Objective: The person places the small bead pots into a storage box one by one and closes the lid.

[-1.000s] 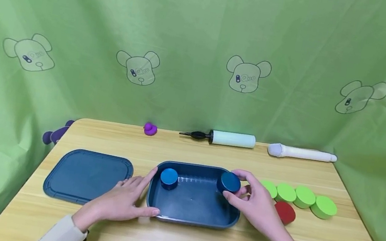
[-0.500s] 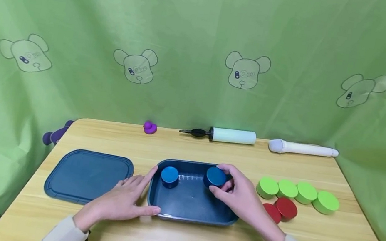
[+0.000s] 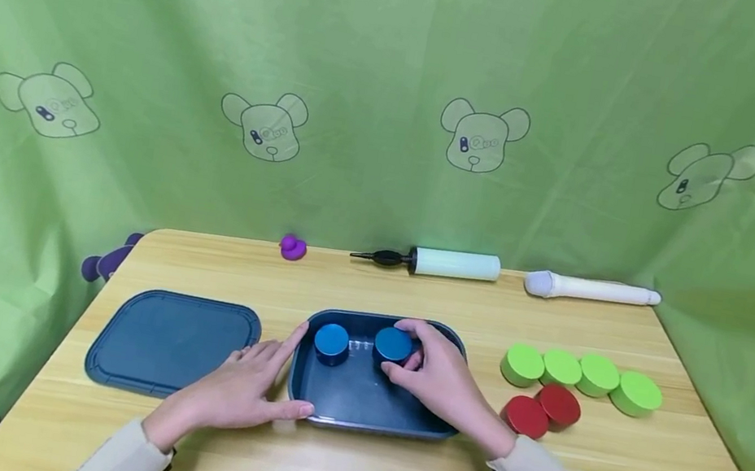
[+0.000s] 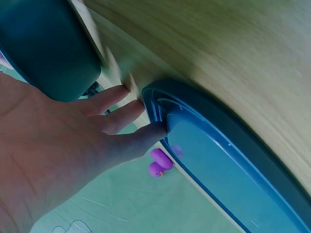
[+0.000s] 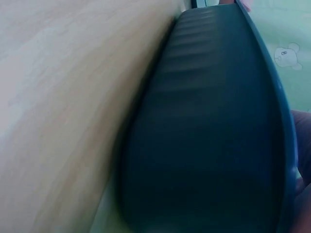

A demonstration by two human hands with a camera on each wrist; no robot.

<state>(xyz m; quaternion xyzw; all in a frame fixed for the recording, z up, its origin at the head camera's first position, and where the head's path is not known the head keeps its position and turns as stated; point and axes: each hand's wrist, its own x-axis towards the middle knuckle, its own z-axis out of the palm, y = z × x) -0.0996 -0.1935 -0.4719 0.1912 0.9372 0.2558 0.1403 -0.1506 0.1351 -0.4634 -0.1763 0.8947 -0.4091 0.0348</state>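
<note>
tray rim (image 3: 376, 430) meets spread left grip (image 3: 236, 388); right grip (image 3: 438, 378) pinches blue cylinder (image 3: 392, 345), a gap from second cylinder (image 3: 332, 341)

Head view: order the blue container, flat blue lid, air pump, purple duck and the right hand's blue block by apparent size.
Largest to smallest:
Blue container and flat blue lid: too alike to rank, both partly covered
Air pump
Blue block in the right hand
Purple duck

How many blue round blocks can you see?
2. The left block sits in the tray, near its far left corner; the right block is in the right hand. That hand hides part of the tray, so another could be hidden.
</note>
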